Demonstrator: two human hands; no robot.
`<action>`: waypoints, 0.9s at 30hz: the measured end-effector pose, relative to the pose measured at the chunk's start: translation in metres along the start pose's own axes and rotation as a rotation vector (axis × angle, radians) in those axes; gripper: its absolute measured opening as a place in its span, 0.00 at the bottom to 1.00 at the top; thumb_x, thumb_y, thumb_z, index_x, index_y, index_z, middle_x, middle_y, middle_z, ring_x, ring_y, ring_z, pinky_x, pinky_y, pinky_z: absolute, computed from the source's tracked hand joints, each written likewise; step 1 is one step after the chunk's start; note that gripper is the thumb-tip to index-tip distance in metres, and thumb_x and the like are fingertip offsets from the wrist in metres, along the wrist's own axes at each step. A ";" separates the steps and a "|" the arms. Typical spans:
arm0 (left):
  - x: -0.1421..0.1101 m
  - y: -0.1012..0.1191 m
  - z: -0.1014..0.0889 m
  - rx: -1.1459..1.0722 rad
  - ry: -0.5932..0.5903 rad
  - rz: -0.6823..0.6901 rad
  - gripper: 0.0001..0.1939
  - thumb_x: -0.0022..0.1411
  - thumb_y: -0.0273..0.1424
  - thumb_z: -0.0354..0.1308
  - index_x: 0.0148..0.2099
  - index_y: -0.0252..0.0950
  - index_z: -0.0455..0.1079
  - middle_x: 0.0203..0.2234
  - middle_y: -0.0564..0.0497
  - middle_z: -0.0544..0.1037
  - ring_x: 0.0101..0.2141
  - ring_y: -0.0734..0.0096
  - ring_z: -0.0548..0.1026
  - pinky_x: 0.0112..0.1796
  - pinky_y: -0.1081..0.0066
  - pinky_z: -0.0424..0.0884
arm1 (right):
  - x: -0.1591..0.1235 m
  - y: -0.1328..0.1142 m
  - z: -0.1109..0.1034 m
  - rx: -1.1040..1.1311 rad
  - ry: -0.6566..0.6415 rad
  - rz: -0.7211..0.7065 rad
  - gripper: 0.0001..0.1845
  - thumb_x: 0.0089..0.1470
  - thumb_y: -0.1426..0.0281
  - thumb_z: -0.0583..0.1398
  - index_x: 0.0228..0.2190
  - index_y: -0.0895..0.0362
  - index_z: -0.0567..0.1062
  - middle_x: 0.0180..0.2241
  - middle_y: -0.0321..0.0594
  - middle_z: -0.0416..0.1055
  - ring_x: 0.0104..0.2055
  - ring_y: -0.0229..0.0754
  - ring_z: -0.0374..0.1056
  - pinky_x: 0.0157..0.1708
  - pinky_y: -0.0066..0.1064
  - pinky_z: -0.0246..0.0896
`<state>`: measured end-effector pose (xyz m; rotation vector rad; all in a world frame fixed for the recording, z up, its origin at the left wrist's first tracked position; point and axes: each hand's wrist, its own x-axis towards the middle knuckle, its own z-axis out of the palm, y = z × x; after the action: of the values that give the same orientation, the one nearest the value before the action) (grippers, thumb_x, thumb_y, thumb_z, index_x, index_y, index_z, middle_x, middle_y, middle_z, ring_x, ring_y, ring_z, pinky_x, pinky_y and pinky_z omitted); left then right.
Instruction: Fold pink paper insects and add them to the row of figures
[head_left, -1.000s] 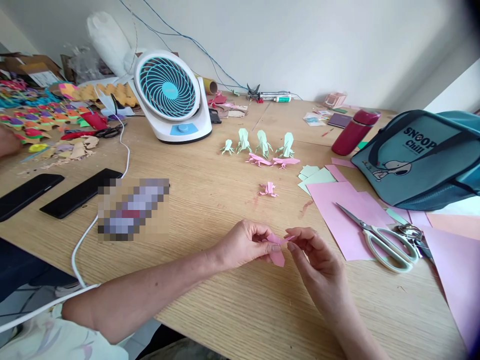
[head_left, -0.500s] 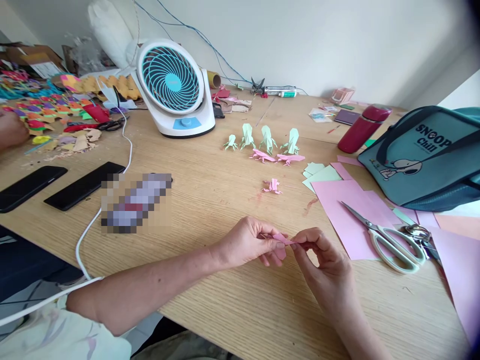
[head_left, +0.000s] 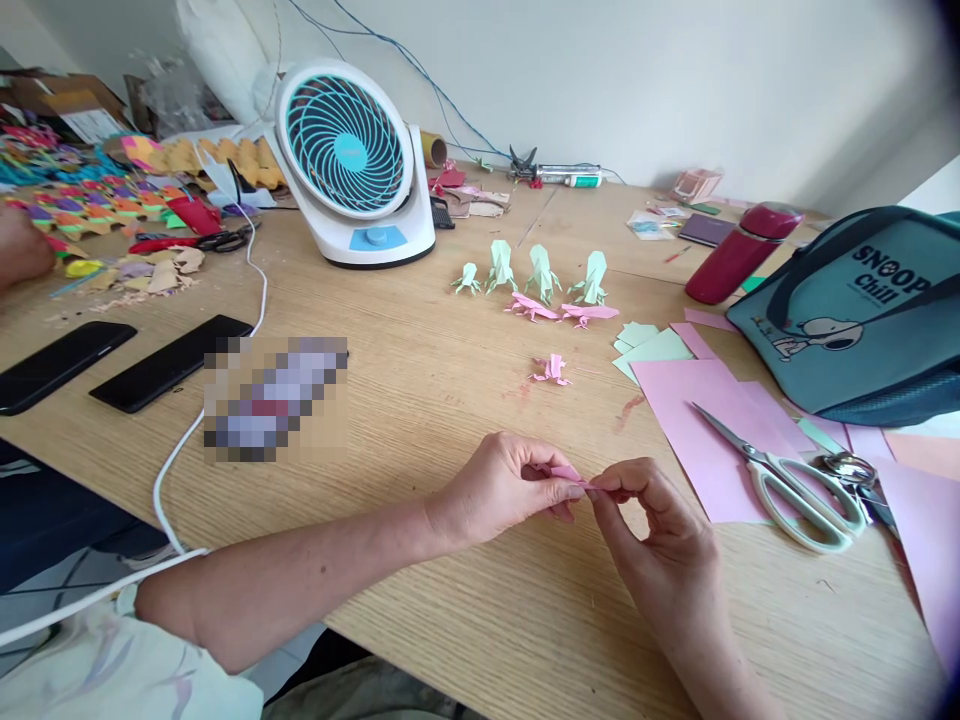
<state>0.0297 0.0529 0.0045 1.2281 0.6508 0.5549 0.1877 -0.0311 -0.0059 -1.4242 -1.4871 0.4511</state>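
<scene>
Between my two hands is a small folded piece of pink paper (head_left: 564, 472), held just above the wooden table. My left hand (head_left: 517, 485) is closed on its body, thumb on the near side, so much of the paper is hidden. At its right tip, my right hand (head_left: 652, 520) pinches with thumb and forefinger. Beyond my hands lies a small pink folded-paper figure (head_left: 553, 369). Two longer pink paper insects (head_left: 589, 313) rest farther back, in front of a row of several pale green paper insects (head_left: 540, 272).
Scissors (head_left: 787, 485) lie on pink paper sheets (head_left: 690, 400) at right, near a teal bag (head_left: 862, 310) and a red flask (head_left: 742, 255). A fan (head_left: 349, 165) stands at back left. Phones (head_left: 67, 360) and a white cable (head_left: 161, 480) are left; another person's hand (head_left: 22, 245) is beyond.
The view has shifted slightly, moving the table's things a little to the right. Less of the pink paper shows below my left thumb. Both hands keep their hold.
</scene>
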 end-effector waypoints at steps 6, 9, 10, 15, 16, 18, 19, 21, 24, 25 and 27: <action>-0.003 0.002 0.000 0.125 0.006 0.085 0.10 0.59 0.34 0.65 0.34 0.30 0.77 0.26 0.52 0.77 0.27 0.79 0.75 0.31 0.80 0.72 | -0.001 -0.001 0.002 -0.007 0.047 -0.015 0.07 0.58 0.77 0.60 0.31 0.53 0.70 0.29 0.34 0.66 0.33 0.38 0.65 0.33 0.33 0.60; -0.002 0.002 0.001 0.124 0.004 0.089 0.11 0.60 0.35 0.64 0.34 0.30 0.77 0.26 0.51 0.77 0.27 0.78 0.75 0.31 0.79 0.72 | -0.002 -0.001 0.002 0.007 0.074 -0.078 0.08 0.57 0.79 0.60 0.33 0.53 0.71 0.31 0.36 0.68 0.35 0.40 0.66 0.34 0.34 0.61; -0.002 0.002 0.001 0.115 0.003 0.085 0.11 0.59 0.35 0.65 0.34 0.30 0.77 0.26 0.51 0.77 0.27 0.78 0.75 0.30 0.79 0.72 | -0.002 -0.001 0.002 0.012 0.083 -0.105 0.09 0.57 0.80 0.60 0.33 0.53 0.71 0.32 0.37 0.68 0.36 0.40 0.66 0.34 0.35 0.62; -0.003 0.002 0.001 0.181 0.008 0.116 0.12 0.60 0.36 0.64 0.33 0.30 0.76 0.25 0.51 0.77 0.27 0.77 0.75 0.30 0.79 0.71 | -0.004 0.002 0.006 0.039 0.110 -0.153 0.11 0.56 0.81 0.60 0.35 0.53 0.72 0.32 0.38 0.67 0.36 0.41 0.66 0.34 0.35 0.62; -0.004 0.002 0.001 0.208 0.010 0.130 0.12 0.61 0.35 0.63 0.33 0.30 0.76 0.25 0.51 0.77 0.27 0.77 0.75 0.30 0.79 0.71 | -0.005 0.002 0.007 0.058 0.113 -0.140 0.10 0.57 0.81 0.60 0.35 0.53 0.71 0.32 0.37 0.67 0.35 0.41 0.66 0.34 0.35 0.62; -0.005 0.004 0.001 0.258 0.009 0.176 0.11 0.62 0.35 0.62 0.35 0.30 0.76 0.26 0.50 0.78 0.28 0.76 0.75 0.30 0.79 0.71 | -0.006 0.003 0.008 0.089 0.121 -0.087 0.08 0.57 0.78 0.60 0.35 0.52 0.71 0.32 0.37 0.67 0.35 0.41 0.66 0.34 0.35 0.62; -0.005 0.005 0.000 0.293 0.010 0.220 0.11 0.63 0.35 0.61 0.36 0.30 0.77 0.27 0.49 0.79 0.29 0.75 0.75 0.31 0.78 0.71 | -0.007 0.003 0.007 0.094 0.122 -0.044 0.07 0.58 0.77 0.60 0.35 0.52 0.71 0.32 0.37 0.67 0.36 0.41 0.65 0.35 0.35 0.62; -0.006 0.007 -0.003 0.414 0.024 0.350 0.10 0.65 0.33 0.60 0.39 0.30 0.77 0.31 0.47 0.80 0.32 0.73 0.76 0.34 0.76 0.72 | -0.006 0.001 0.005 0.105 0.090 0.081 0.03 0.60 0.72 0.60 0.35 0.52 0.71 0.32 0.37 0.67 0.35 0.41 0.65 0.35 0.34 0.61; -0.005 0.009 -0.010 0.658 0.036 0.552 0.09 0.67 0.30 0.57 0.41 0.32 0.77 0.33 0.47 0.80 0.36 0.71 0.76 0.38 0.74 0.71 | -0.001 -0.004 -0.003 0.186 -0.075 0.261 0.05 0.61 0.65 0.58 0.36 0.53 0.73 0.30 0.36 0.68 0.32 0.40 0.65 0.33 0.31 0.61; -0.005 0.009 -0.012 0.725 0.024 0.594 0.09 0.68 0.29 0.55 0.41 0.32 0.77 0.33 0.47 0.80 0.37 0.71 0.76 0.40 0.73 0.71 | 0.001 -0.005 -0.006 0.229 -0.137 0.303 0.07 0.61 0.63 0.59 0.36 0.53 0.73 0.30 0.36 0.68 0.32 0.40 0.65 0.33 0.30 0.61; -0.005 0.008 -0.015 0.810 -0.008 0.643 0.10 0.69 0.29 0.53 0.42 0.33 0.76 0.34 0.47 0.80 0.38 0.71 0.77 0.43 0.72 0.71 | 0.005 -0.006 -0.010 0.307 -0.208 0.350 0.10 0.60 0.60 0.59 0.36 0.53 0.74 0.30 0.37 0.68 0.34 0.41 0.65 0.34 0.30 0.61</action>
<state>0.0155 0.0616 0.0102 2.2359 0.4693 0.8513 0.1931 -0.0320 0.0055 -1.4205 -1.2593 1.0264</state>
